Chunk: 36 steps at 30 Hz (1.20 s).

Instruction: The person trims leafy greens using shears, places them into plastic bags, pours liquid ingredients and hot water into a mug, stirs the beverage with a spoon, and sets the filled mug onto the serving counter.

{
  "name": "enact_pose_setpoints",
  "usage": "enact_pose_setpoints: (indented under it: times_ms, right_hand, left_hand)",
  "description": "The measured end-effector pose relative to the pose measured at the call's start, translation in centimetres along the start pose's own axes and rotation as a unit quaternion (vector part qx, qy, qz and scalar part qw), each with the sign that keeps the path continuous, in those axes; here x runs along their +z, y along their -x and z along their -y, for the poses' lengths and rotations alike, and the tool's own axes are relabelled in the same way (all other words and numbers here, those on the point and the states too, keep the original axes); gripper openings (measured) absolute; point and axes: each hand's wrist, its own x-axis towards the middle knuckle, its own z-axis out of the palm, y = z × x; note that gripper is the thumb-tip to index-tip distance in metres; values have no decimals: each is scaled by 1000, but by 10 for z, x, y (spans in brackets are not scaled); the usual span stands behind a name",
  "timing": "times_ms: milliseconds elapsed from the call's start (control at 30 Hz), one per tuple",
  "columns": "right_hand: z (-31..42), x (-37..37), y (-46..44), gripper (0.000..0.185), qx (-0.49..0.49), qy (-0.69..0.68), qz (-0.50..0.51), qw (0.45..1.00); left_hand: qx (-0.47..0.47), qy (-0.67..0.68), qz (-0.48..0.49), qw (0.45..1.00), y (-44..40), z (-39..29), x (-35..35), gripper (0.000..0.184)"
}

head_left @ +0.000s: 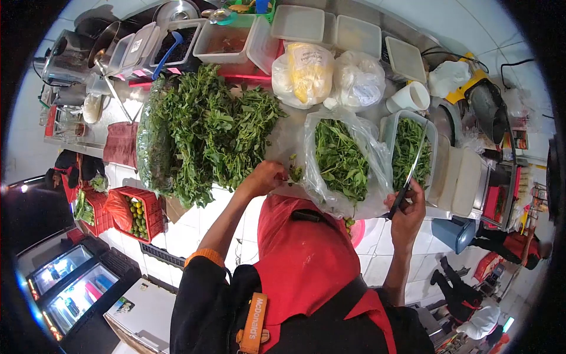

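My left hand [266, 177] is closed at the table's front edge, right beside a small sprig of leaves [294, 170]; whether its fingers grip anything is hidden. My right hand [408, 207] is wrapped round the dark handle of a long knife [414, 162], its blade pointing up across a clear tub of cut leaves [407, 147]. Between my hands lies an open plastic bag [309, 154] with green leaves [340, 158] inside. Large bunches of leafy stems [203, 130] are spread to the left, next to leaves wrapped in clear plastic [154, 135].
Lidded tubs [358, 36], filled plastic bags [309, 69] and a white cup [409, 97] line the back. Stacked lids [457, 180] stand at the right. A red crate [154, 213] of small green fruit is on the floor at left. Other people are at the far left and right.
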Motion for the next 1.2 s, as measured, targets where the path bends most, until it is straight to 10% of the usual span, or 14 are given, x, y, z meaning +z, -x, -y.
enact_pose_setpoints:
  times_ms: [100, 200, 300, 800, 1033, 1200]
  right_hand:
    - [1, 1, 1, 54, -2, 8, 1, 1000]
    - [-2, -2, 1, 54, -7, 10, -4, 1000]
    - [0, -1, 2, 53, 6, 1, -9, 1000]
    - [-4, -6, -1, 54, -1, -9, -5, 1000]
    - [-6, -6, -2, 53, -26, 2, -1, 1000]
    - [-3, -4, 1, 53, -7, -17, -6, 1000]
  left_hand:
    - [2, 40, 32, 999, -13, -5, 5, 35]
    - [32, 27, -158, 986, -18, -43, 5, 41]
    - [64, -178, -163, 968, -13, -51, 12, 45]
    - [27, 25, -73, 997, 5, -19, -5, 17]
    - [43, 164, -106, 980, -27, -136, -87, 24]
    - [232, -121, -59, 963, -63, -160, -70, 42]
